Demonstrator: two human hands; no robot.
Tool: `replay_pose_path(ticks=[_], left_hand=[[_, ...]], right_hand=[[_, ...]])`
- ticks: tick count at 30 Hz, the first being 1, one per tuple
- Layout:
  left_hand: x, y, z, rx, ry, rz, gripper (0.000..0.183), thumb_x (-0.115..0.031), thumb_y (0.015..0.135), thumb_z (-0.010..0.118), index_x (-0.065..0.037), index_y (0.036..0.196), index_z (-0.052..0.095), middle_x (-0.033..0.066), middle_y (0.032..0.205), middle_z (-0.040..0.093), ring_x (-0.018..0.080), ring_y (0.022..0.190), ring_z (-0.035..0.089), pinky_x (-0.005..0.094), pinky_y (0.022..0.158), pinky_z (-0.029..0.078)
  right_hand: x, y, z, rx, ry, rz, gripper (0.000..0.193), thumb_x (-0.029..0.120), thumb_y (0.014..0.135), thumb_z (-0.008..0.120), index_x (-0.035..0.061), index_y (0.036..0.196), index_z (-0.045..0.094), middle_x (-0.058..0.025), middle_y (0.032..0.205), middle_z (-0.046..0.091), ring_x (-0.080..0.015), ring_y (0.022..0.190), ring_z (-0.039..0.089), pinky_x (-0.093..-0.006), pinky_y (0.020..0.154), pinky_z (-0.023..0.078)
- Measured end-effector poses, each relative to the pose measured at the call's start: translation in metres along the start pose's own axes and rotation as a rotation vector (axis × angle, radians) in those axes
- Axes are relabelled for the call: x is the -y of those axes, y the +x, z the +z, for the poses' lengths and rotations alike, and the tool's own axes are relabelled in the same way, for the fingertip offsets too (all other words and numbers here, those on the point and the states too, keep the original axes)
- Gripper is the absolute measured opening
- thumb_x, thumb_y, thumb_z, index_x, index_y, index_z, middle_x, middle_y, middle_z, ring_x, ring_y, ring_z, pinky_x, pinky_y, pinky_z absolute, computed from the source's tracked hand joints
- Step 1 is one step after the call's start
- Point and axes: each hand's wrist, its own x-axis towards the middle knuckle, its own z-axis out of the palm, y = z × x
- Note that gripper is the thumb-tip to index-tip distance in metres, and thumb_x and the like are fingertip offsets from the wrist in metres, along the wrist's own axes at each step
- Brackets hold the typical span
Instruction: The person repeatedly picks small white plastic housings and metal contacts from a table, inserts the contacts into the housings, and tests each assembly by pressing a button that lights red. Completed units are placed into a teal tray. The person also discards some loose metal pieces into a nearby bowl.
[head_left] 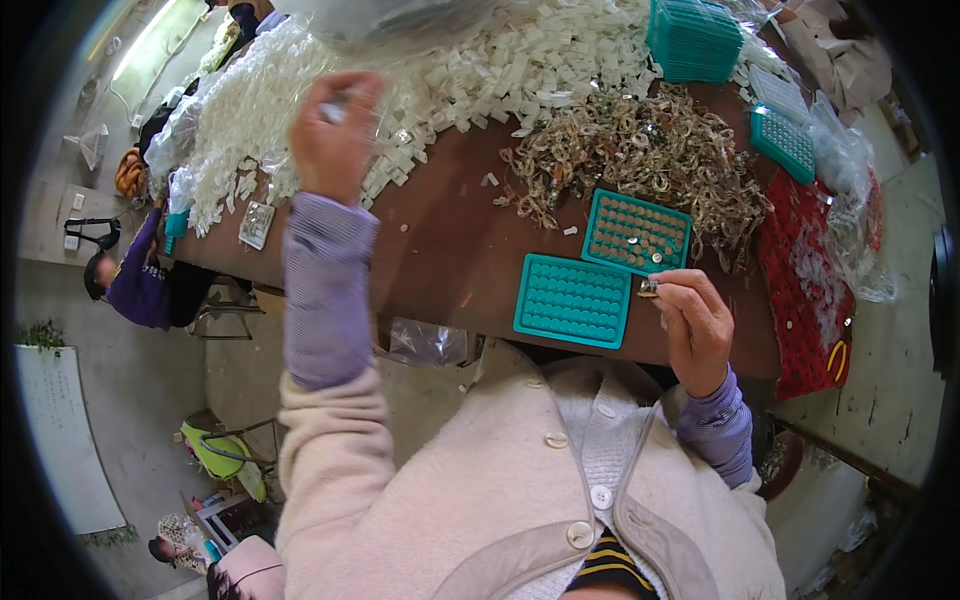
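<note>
My left hand point(335, 140), smeared by motion, is raised above the pile of small translucent white plastic pieces point(440, 90). Its fingers curl in around something small and greyish, too blurred to name. At the table's near edge my right hand point(697, 325) pinches a small silvery metal piece point(648, 288) between thumb and fingers. Just left of that hand lies a teal tray point(571, 300) with rows of moulded hollows. Touching its upper corner is a second teal tray point(637, 231), filled with rows of round brownish parts and a few shiny ones.
Behind the trays spreads a tangled heap of tan strips with metallic bits point(640, 150). Stacked teal trays point(693, 40) stand at the back; another teal tray point(782, 143) lies right of them. Red cloth point(805, 290) hangs over the right edge. A person in purple point(140, 285) sits at left.
</note>
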Motion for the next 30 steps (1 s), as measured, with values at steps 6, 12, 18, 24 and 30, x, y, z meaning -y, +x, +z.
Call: replay_pose_path(ticks=[6,12,18,24,30], left_hand=[[0.071,0.112,-0.057,0.181,0.652,0.004,0.036,-0.046,0.095,0.081,-0.012,0.108,0.080,0.0081,0.095,0.080,0.0197,0.079,0.073,0.0371,0.076,0.057],[0.109,0.089,-0.060,0.828,0.688,0.137,0.035,-0.028,0.090,0.083,-0.004,0.115,0.076,0.0132,0.099,0.079,0.0227,0.089,0.074,0.0384,0.084,0.057],[0.117,0.129,-0.056,0.791,0.701,-0.355,0.063,-0.035,0.091,0.086,-0.008,0.145,0.069,0.0172,0.113,0.078,0.0232,0.105,0.075,0.0378,0.092,0.058],[0.083,0.101,-0.046,0.452,1.259,0.186,0.063,-0.051,0.098,0.074,-0.018,0.150,0.065,0.0135,0.151,0.063,0.0383,0.128,0.067,0.0454,0.115,0.051],[0.022,-0.009,0.006,0.424,0.578,0.207,0.027,-0.031,0.105,0.068,-0.012,0.124,0.074,0.0138,0.118,0.074,0.0352,0.111,0.071,0.0470,0.096,0.057]], right_hand=[[-0.007,-0.011,-0.004,-0.074,0.063,0.003,0.017,-0.013,0.090,0.069,-0.0041,0.104,0.069,-0.0182,0.111,0.070,-0.0276,0.090,0.071,-0.0335,0.077,0.059],[-0.008,-0.011,-0.009,-0.169,-0.091,-0.078,0.022,-0.015,0.084,0.070,-0.0034,0.102,0.070,-0.0176,0.112,0.069,-0.0309,0.090,0.069,-0.0362,0.079,0.059],[-0.008,-0.018,-0.008,-0.097,0.018,-0.005,0.021,-0.013,0.083,0.071,-0.0031,0.102,0.070,-0.0162,0.103,0.069,-0.0309,0.089,0.069,-0.0383,0.083,0.059],[0.000,-0.014,-0.002,-0.102,-0.012,-0.028,0.018,-0.011,0.086,0.071,-0.0027,0.102,0.069,-0.0155,0.104,0.070,-0.0321,0.091,0.071,-0.0394,0.087,0.059],[0.002,-0.007,0.001,-0.076,0.041,0.049,0.015,-0.011,0.087,0.072,-0.0028,0.099,0.069,-0.0144,0.103,0.070,-0.0307,0.089,0.070,-0.0401,0.084,0.058]])
